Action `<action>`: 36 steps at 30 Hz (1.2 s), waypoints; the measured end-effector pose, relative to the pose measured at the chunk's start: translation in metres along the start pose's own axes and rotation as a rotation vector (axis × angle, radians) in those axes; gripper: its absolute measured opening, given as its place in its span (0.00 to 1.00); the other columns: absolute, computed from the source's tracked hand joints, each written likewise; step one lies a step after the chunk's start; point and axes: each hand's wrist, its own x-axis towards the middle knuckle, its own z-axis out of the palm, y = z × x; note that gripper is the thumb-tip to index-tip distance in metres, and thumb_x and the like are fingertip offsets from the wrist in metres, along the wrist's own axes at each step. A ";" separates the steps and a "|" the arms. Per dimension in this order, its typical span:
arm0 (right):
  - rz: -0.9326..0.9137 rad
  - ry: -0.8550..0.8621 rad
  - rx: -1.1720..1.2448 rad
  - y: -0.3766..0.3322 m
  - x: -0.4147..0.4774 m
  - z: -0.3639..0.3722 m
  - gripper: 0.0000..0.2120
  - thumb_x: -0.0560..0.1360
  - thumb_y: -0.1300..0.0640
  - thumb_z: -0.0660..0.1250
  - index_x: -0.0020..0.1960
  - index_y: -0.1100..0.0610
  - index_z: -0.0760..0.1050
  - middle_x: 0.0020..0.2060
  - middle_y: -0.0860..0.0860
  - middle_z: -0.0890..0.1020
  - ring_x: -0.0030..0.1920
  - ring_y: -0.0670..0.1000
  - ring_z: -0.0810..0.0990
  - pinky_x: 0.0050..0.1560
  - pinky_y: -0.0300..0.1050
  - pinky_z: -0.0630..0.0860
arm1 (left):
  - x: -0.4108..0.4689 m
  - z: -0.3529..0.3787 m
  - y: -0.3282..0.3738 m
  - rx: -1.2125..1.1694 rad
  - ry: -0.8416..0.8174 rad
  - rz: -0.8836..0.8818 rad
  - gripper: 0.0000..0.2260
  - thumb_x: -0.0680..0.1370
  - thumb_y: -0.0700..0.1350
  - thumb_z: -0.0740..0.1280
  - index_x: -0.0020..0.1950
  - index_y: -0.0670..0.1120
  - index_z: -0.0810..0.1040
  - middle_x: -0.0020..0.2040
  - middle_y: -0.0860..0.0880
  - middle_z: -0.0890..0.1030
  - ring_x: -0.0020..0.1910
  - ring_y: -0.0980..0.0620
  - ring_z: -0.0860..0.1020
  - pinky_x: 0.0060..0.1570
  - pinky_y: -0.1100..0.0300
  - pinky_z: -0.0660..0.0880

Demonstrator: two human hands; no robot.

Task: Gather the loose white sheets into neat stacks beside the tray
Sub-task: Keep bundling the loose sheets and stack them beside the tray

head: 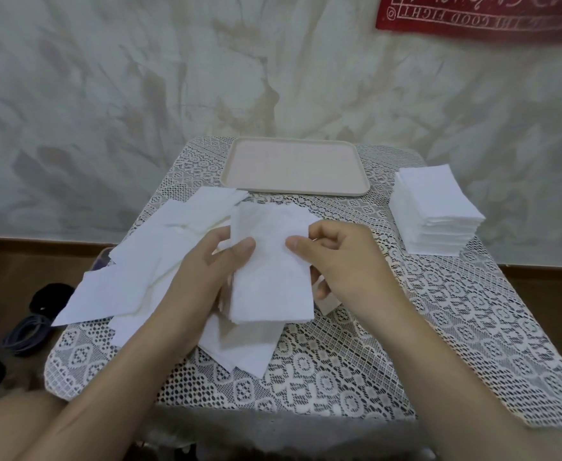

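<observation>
I'd square this bundle (273,264) before moving it, tapping its edges level, since thin sheets likely slip askew. My left hand (211,264) holds it from the left, thumb on top and fingers underneath. My right hand (342,257) pinches the right edge between thumb and curled fingers. Loose sheets (133,277) lie fanned out underneath and to the left. Farther right sits the stack (436,211), near the tray (294,188) at the far edge.

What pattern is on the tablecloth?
White openwork lace tablecloth with floral medallions, seen in the head view.
</observation>
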 end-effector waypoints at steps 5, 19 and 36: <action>-0.005 0.084 -0.159 0.005 -0.004 -0.001 0.08 0.76 0.54 0.75 0.50 0.52 0.76 0.33 0.47 0.79 0.26 0.45 0.78 0.24 0.41 0.72 | 0.001 0.000 0.000 -0.024 0.028 -0.003 0.21 0.75 0.53 0.71 0.67 0.47 0.80 0.58 0.44 0.87 0.58 0.41 0.86 0.50 0.48 0.80; 0.003 -0.105 -0.367 0.017 -0.014 0.004 0.25 0.80 0.32 0.57 0.47 0.53 0.76 0.40 0.49 0.84 0.40 0.50 0.82 0.45 0.53 0.77 | 0.014 0.013 0.004 0.038 0.109 -0.098 0.04 0.83 0.47 0.66 0.54 0.56 0.78 0.36 0.63 0.86 0.41 0.60 0.84 0.37 0.69 0.76; -0.018 -0.086 -0.178 0.020 -0.006 0.007 0.19 0.78 0.33 0.64 0.51 0.49 0.78 0.44 0.49 0.85 0.41 0.51 0.84 0.41 0.51 0.82 | -0.006 0.014 0.016 -0.063 -0.012 -0.065 0.17 0.77 0.49 0.71 0.65 0.46 0.81 0.56 0.44 0.88 0.56 0.43 0.87 0.52 0.52 0.84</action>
